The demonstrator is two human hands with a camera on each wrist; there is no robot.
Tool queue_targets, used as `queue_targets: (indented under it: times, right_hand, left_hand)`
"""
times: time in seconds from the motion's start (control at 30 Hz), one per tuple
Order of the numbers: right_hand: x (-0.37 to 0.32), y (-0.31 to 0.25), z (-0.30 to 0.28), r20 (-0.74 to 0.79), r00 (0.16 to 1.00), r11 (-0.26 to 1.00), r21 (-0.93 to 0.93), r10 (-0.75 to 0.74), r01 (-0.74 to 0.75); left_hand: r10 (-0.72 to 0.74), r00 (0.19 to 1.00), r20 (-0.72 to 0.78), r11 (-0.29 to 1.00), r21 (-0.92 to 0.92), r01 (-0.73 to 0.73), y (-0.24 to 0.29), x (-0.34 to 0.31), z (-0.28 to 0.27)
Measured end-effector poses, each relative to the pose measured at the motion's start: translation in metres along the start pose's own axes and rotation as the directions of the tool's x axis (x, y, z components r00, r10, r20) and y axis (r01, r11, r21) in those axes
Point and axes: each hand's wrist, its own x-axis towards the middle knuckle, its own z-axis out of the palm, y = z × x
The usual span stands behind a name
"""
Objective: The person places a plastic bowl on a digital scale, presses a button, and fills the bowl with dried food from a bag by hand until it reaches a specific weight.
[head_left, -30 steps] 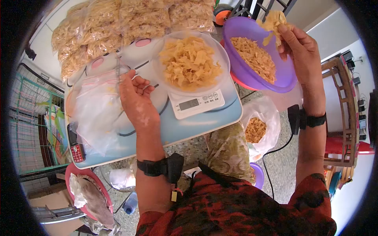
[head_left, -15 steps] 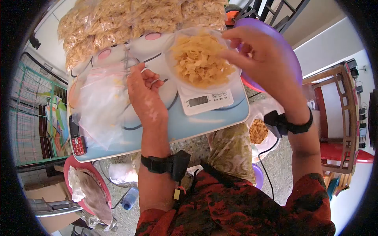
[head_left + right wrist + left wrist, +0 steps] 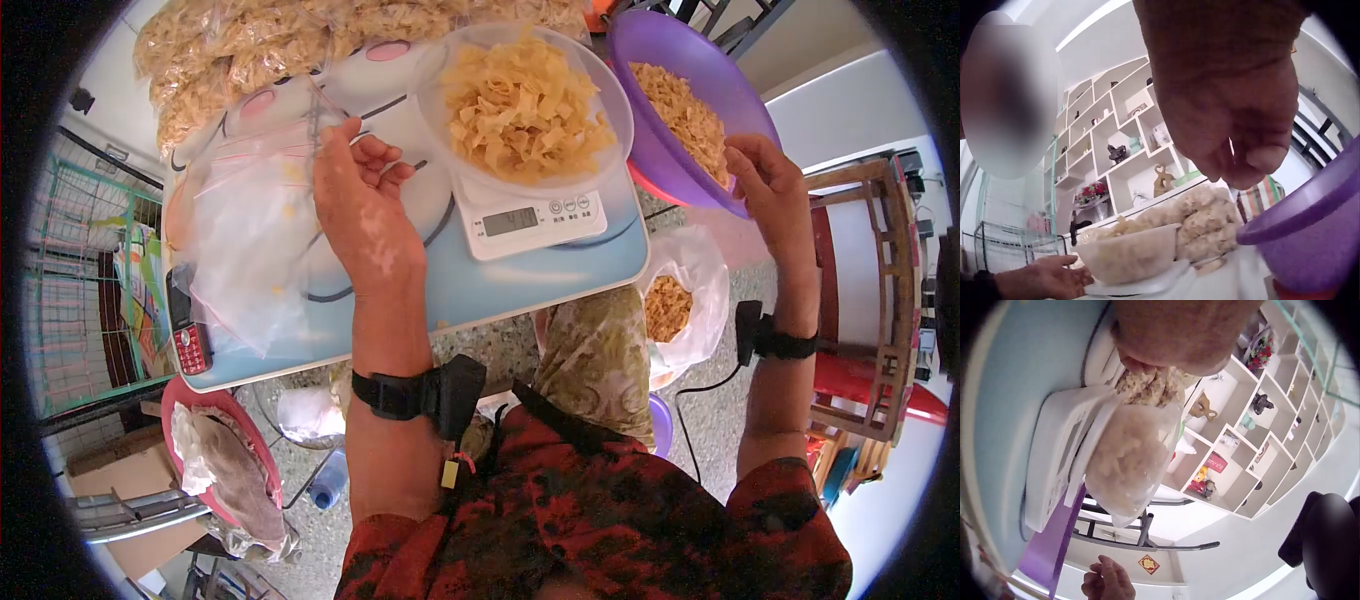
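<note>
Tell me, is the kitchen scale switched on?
On: the kitchen scale shows dark digits on its display, under the clear bowl heaped with pale chips.

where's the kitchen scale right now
In the head view the kitchen scale sits under the clear bowl, between the left hand and the purple basin.

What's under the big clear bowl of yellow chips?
A white kitchen scale sits under the clear bowl, on the blue table. Its screen and buttons stick out in front. The scale's top plate is covered by the bowl, so it can't be seen.
</note>
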Motion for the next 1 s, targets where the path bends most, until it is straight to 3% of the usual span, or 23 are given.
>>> queue_targets:
  times: [0.1,0.2,0.3,0.4,0.47,0.53,0.6,0.7,0.8,0.97,1.0]
  right_hand:
    - [0.015,0.012,-0.016,0.147,0.976,0.985,-0.089,0.159,-0.147]
    - [0.038,0.028,-0.02,0.292,0.944,0.978,-0.18,0.156,-0.106]
    - [0.066,0.049,-0.012,0.414,0.91,0.979,-0.184,-0.002,0.086]
    - [0.088,0.064,0.005,0.395,0.919,0.961,-0.258,0.012,0.098]
    - [0.112,0.077,0.016,0.483,0.867,0.919,-0.275,-0.121,0.282]
    - [0.121,0.086,0.02,0.552,0.829,0.905,-0.3,-0.093,0.301]
    - [0.122,0.059,0.027,0.591,0.802,0.92,-0.356,0.086,0.164]
    - [0.132,0.063,0.039,0.689,0.705,0.92,-0.365,0.167,0.14]
    - [0.133,0.068,0.047,0.683,0.707,0.894,-0.415,0.183,0.168]
    - [0.143,0.085,0.048,0.671,0.683,0.933,-0.358,0.288,-0.041]
    - [0.145,0.088,0.047,0.68,0.681,0.937,-0.349,0.27,-0.024]
  left_hand:
    - [0.021,1.0,0.009,1.0,0.0,-0.021,-0.002,0.0,0.0]
    - [0.04,0.999,0.026,0.999,-0.011,-0.04,-0.006,0.002,-0.002]
    - [0.04,0.999,0.031,0.999,-0.003,-0.04,-0.006,0.004,-0.004]
    - [0.031,0.999,0.02,0.999,0.008,-0.031,-0.005,0.004,-0.003]
    - [0.027,1.0,0.013,1.0,0.013,-0.027,-0.004,0.004,-0.002]
    - [0.025,1.0,0.008,0.999,0.02,-0.025,-0.003,0.003,-0.001]
    - [0.03,0.999,0.015,0.999,0.019,-0.03,-0.003,0.002,-0.001]
    - [0.027,1.0,0.016,0.999,0.023,-0.027,-0.002,0.001,-0.001]
    - [0.028,0.999,0.016,0.999,0.035,-0.028,-0.001,0.001,0.0]
    - [0.048,0.999,0.024,0.998,0.047,-0.049,-0.005,0.002,0.0]
    - [0.051,0.998,0.026,0.998,0.045,-0.052,-0.005,0.002,0.0]
